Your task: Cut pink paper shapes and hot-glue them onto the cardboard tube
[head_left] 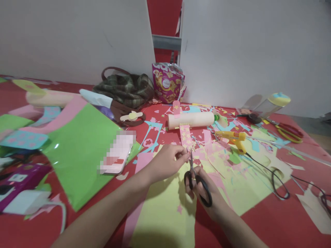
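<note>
My right hand point(200, 184) grips black-handled scissors point(204, 191), thumb and fingers in the loops, with the blades pointing away from me. Just left of the blades, my left hand point(169, 160) pinches a small pink piece of paper point(188, 154), mostly hidden by the fingertips. Beneath both hands lies a yellow paper sheet point(165, 213) with a small pink paper star point(179, 208) on it. Beyond them rests a pale tube point(191, 120), with a pink strip bearing yellow stars point(185, 135) at its near side.
A yellow glue gun point(234, 137) with a black cord lies to the right, near red-and-yellow-handled scissors point(289, 132). On the left are a green sheet point(80, 155) and a phone point(119, 153). A snack bag point(168, 82) stands by the wall. Paper scraps litter the red table point(258, 227).
</note>
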The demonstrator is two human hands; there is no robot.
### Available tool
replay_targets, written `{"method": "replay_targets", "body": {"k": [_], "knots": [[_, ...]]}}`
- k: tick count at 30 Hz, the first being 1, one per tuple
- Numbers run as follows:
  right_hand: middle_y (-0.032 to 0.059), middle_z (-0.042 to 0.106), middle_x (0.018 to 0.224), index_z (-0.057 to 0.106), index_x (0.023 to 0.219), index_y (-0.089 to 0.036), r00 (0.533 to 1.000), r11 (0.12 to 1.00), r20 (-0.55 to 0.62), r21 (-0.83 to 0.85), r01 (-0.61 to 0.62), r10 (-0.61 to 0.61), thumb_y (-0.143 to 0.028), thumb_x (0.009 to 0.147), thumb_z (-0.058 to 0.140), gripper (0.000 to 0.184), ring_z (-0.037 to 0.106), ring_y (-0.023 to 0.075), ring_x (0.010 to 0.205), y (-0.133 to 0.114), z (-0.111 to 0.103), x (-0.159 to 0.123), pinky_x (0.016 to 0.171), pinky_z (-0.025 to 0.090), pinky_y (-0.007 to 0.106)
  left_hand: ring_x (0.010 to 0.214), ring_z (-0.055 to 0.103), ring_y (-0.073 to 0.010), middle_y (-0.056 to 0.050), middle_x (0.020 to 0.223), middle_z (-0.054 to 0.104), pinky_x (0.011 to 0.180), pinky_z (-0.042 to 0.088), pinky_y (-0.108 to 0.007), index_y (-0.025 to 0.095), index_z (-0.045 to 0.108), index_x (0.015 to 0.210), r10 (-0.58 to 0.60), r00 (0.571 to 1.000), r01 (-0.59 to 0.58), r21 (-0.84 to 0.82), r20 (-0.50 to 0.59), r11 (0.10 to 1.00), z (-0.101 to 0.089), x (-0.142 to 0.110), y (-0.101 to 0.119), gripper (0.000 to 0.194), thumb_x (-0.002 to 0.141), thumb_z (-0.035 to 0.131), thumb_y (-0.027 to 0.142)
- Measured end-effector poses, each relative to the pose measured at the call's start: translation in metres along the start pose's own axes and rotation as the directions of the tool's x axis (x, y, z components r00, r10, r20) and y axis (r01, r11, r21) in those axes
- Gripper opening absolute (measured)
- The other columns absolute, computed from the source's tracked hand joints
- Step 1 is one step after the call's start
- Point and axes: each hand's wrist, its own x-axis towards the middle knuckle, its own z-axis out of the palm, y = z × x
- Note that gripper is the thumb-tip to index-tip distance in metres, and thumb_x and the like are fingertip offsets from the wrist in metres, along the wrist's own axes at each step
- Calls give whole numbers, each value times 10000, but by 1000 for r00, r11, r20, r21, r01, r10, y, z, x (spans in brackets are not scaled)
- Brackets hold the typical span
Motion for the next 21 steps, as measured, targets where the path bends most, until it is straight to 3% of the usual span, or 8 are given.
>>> {"method": "replay_targets", "body": {"k": [21], "knots": [[-13,421,674,387,753,-219,999,999,4,-9,34,-34,-500,724,509,308,374,113,559,-1,1,1,506,284,246,604,483,-102,4,627,551,587,355,-213,138,534,644,17,1000,-17,-33,7,999,5,0,-3,278,802,361,287]]}}
